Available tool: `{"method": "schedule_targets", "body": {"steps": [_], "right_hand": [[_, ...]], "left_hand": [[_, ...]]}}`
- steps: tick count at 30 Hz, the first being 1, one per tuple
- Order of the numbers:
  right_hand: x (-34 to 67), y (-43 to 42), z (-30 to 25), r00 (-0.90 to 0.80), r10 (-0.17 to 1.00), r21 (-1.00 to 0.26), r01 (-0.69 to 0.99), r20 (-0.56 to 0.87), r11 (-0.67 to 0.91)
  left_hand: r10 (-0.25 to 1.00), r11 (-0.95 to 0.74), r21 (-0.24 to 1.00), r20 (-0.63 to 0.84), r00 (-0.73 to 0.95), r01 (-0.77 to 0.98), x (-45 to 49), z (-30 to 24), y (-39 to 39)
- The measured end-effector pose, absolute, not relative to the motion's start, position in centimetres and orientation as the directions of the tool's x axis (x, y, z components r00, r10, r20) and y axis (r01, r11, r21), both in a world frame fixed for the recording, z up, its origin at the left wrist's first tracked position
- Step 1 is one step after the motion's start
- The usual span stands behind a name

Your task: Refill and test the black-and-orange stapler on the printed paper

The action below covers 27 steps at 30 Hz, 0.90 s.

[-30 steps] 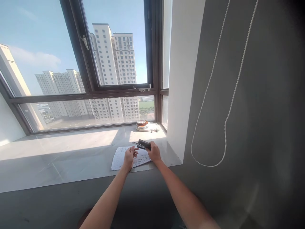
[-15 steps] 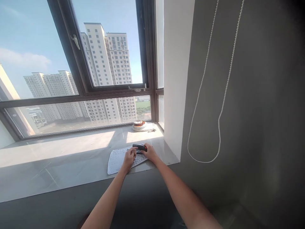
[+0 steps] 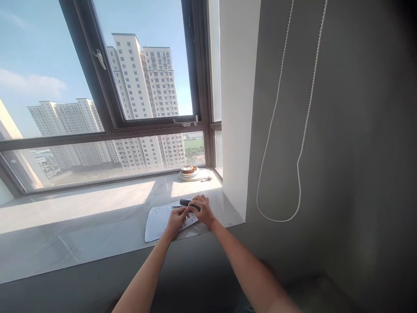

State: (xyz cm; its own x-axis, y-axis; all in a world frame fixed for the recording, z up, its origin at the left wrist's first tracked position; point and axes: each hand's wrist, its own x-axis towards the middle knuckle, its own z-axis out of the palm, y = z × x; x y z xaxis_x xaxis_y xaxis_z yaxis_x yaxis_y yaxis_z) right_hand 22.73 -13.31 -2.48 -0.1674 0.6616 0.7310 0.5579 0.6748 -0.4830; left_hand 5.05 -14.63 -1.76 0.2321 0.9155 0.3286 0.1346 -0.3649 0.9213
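Both my hands meet over a white printed sheet (image 3: pixel 158 221) lying on the pale window sill (image 3: pixel 81 217). My right hand (image 3: pixel 203 210) is closed round a small black tool (image 3: pixel 185 202), which sticks out to the left just above the sheet. My left hand (image 3: pixel 177 218) is right beside it, its fingers curled and touching the tool's underside and the right hand. What the left fingers pinch is too small to make out.
A stack of flat round discs (image 3: pixel 190 172) sits at the sill's far right corner by the dark window frame (image 3: pixel 107 130). A white pillar (image 3: pixel 234 104) and a grey wall with a hanging bead chain (image 3: pixel 286 130) stand to the right.
The tool came down from a raised hold to just over the sheet. My hands closed together around it. The view shifted slightly right.
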Motion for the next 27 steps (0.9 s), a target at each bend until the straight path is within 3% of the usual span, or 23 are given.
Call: {"method": "schedule_targets", "body": {"steps": [6,14,17,21,23,27], "right_hand": [[22.9,-12.8,-2.7,-0.138,0.661,-0.528,0.492,0.737,0.692],[22.9,-12.1,-3.1,-0.132,0.602,-0.564,0.241,0.788,0.790],[23.3,-11.9,-3.1,-0.031,0.615,-0.593,0.230,0.788,0.772],[25.8,-11.2,-3.1,0.253,0.692,-0.726,0.392,0.676,0.565],[27.5,-10.8,-3.1,0.286,0.753,-0.749,0.539,0.592,0.385],[29.4,-10.1,-3.3,0.137,0.897,-0.524,0.843,0.420,0.117]], "left_hand": [[0.915,-0.360,0.923,0.320,0.245,0.137,5.1,-1.6,-14.7],[0.904,-0.361,0.924,0.314,0.290,0.128,4.7,-2.5,-13.9],[0.918,-0.347,0.932,0.316,0.240,0.101,4.6,-2.9,-13.6],[0.933,-0.327,0.944,0.315,0.173,0.043,4.5,-3.4,-13.1],[0.935,-0.318,0.948,0.309,0.174,0.027,4.5,-3.6,-13.0],[0.935,-0.311,0.950,0.303,0.184,0.017,4.5,-3.8,-12.8]]}}
